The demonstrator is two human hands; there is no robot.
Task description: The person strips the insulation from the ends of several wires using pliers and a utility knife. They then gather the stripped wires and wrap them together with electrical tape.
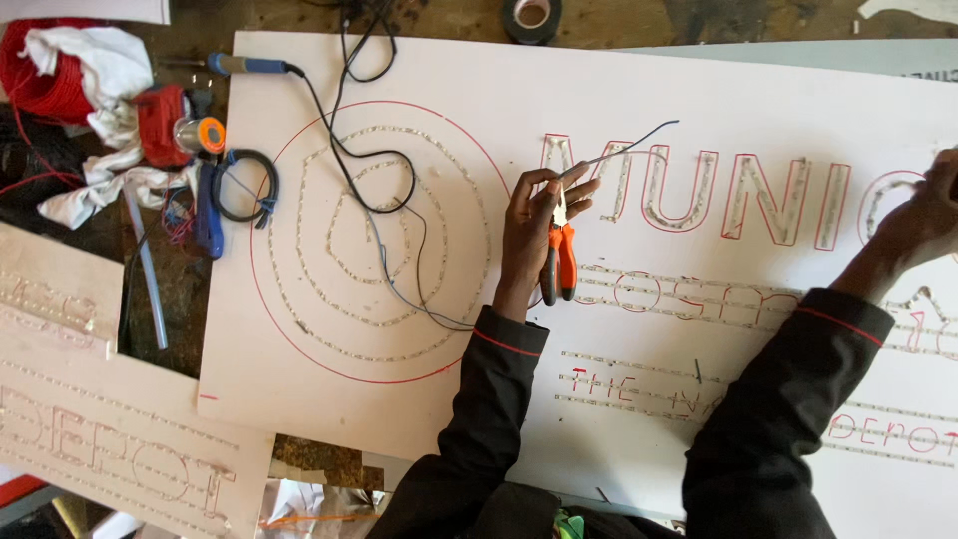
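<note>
Orange-handled pliers (559,255) and a grey wire (619,147) are gripped together in the left hand (534,225) above the white sign board (699,90). The right hand (923,215) rests at the board's edge, its grip indiscernible. The wire could slip or be nicked if squeezed unevenly.

Between the left hand (544,215) and the right hand (923,215) the white sign board (699,90) lies flat and open — low LED strips only. Left of the left hand, a loose black cable (349,160) loops across the red circle (264,319). The bench (180,289) edge at far left is crowded — soldering iron (244,65), solder spool (200,135), cloth (95,70) and red wire coil (30,85). A tape roll (532,18) sits beyond the board's top edge.
</note>
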